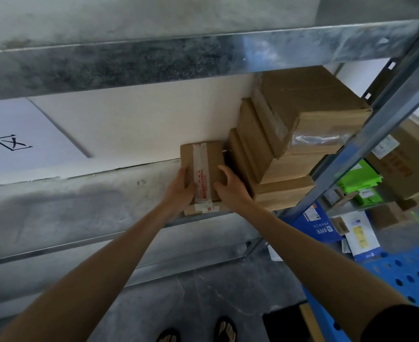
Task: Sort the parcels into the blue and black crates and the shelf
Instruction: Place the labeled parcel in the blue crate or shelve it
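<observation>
Setting: metal shelf [119,193] with a grey galvanised board and a white sheet [134,124] lying on it; concrete floor below.
Small parcel: brown cardboard box [204,174] with a strip of printed white tape down its middle, resting at the near edge of the shelf, partly on the white sheet.
Left hand [180,191]: fingers curled round the left side of the small parcel, gripping it.
Right hand [229,185]: thumb and fingers spread in a half-open curl, pressed on the parcel's right side, just beside the stack.
Stack: three brown boxes [299,134] piled on the right of the shelf, the top one largest, touching or almost touching the small parcel.
Blue crate [406,275]: perforated, low on the right.
Far right: more parcels [359,180], green, blue and brown, behind the shelf post.
Feet: sandals [224,329] on the floor, near edge.
</observation>
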